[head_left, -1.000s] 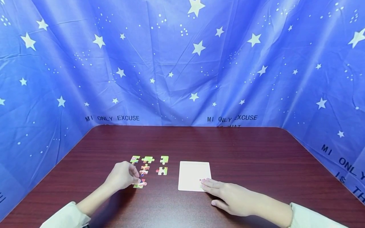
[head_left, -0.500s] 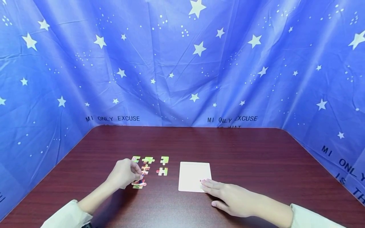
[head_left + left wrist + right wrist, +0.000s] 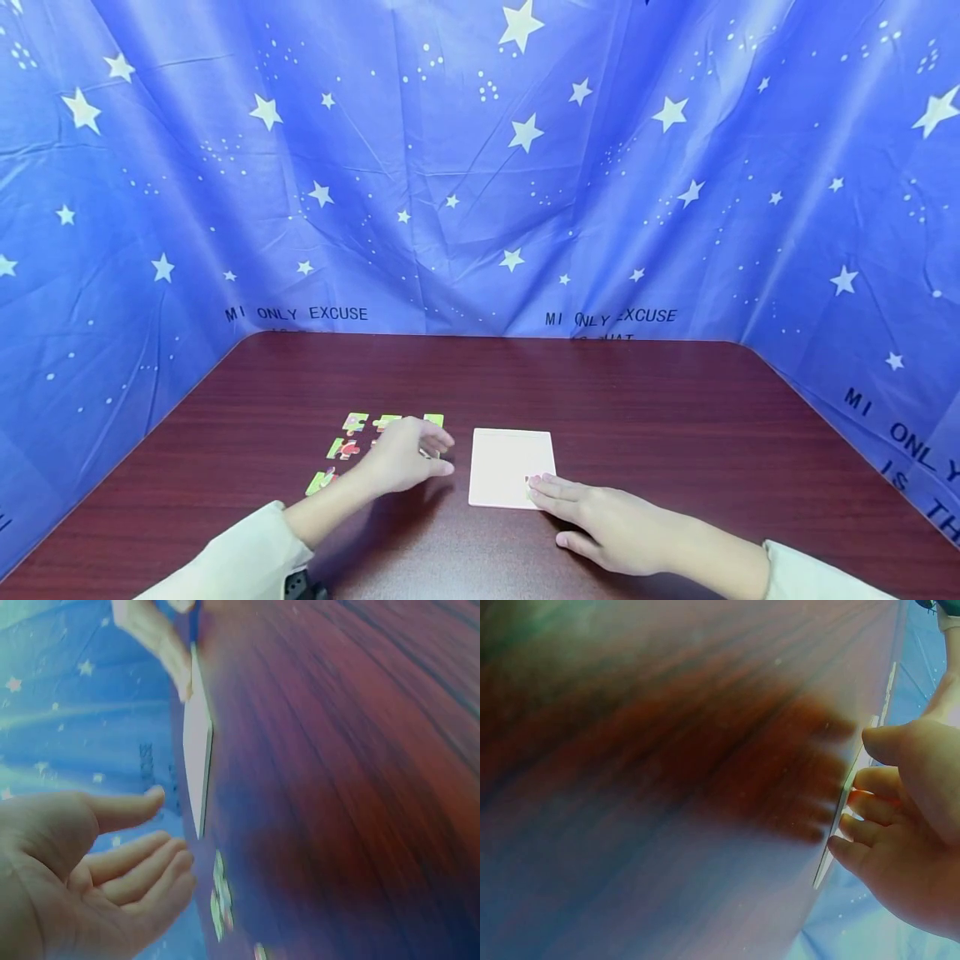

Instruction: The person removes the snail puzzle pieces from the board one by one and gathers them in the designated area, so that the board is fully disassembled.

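Observation:
My left hand (image 3: 405, 457) hovers at the right side of the jigsaw pieces, its thumb and fingers apart. In the left wrist view the palm of that left hand (image 3: 112, 889) shows nothing between the fingers, with a few jigsaw pieces (image 3: 221, 896) just past the fingertips. To the right lies a square white puzzle board (image 3: 501, 467). My right hand (image 3: 611, 525) rests straight fingers on its lower right corner, where a small coloured patch (image 3: 527, 481) shows beside the fingertips. Part of the piece layout is hidden behind my left hand.
Left of the board, several green and red pieces lie spaced apart, such as a corner piece (image 3: 356, 422), a red one (image 3: 343, 449) and a lower one (image 3: 320, 482). A blue star-printed curtain (image 3: 450, 167) stands behind the dark wooden table (image 3: 637, 400).
My left hand has let go of a piece in the left part of the layout and moved right, to the gap before the board. The right hand stays on the board.

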{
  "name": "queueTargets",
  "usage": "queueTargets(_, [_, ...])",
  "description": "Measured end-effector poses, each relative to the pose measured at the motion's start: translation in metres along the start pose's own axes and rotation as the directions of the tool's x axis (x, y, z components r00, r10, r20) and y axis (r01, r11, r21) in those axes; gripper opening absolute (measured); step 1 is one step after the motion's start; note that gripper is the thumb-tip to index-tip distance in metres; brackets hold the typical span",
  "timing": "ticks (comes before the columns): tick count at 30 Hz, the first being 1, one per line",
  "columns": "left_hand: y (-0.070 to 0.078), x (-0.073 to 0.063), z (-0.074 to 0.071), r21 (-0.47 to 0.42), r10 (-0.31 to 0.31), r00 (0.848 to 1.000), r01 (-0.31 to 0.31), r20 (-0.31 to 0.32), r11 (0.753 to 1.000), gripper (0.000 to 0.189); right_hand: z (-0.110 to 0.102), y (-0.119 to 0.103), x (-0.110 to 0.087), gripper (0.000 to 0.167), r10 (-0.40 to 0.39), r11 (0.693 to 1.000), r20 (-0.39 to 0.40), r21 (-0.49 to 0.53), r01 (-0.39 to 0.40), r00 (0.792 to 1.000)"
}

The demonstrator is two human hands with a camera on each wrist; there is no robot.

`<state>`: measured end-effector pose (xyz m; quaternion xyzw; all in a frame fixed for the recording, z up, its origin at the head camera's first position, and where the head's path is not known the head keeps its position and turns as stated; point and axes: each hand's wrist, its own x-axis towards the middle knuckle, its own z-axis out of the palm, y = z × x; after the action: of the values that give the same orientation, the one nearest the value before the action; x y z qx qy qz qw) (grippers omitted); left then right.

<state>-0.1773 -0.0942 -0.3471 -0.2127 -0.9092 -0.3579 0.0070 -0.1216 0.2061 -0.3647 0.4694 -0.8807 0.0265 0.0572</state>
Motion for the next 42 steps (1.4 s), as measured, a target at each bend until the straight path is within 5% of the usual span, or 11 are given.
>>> queueTargets(5, [0.017,0.009,0.021,-0.012,0.137,0.986,-0.136,0.09,0.991,0.026,-0.001,0.0,0.0,0.044,0.006,1.0,-0.001,0.009,-0.006,1.0])
queueTargets(17, [0.044,0.015,0.064,0.143,0.17,0.978,-0.187,0.123,0.972,0.024,-0.004,-0.002,0.0,0.045,0.012,0.999,0.02,0.034,-0.013,1.0])
queueTargets(37, [0.053,0.021,0.07,0.201,0.144,0.985,-0.162,0.099,0.966,0.021,-0.006,0.006,-0.009,0.046,0.009,0.999,0.012,0.046,-0.01,1.0])
queueTargets(42, [0.055,0.023,0.068,0.166,0.092,0.99,-0.109,0.108,0.98,0.019,-0.007,0.006,-0.017,0.047,0.037,0.999,0.011,0.034,-0.037,0.999])
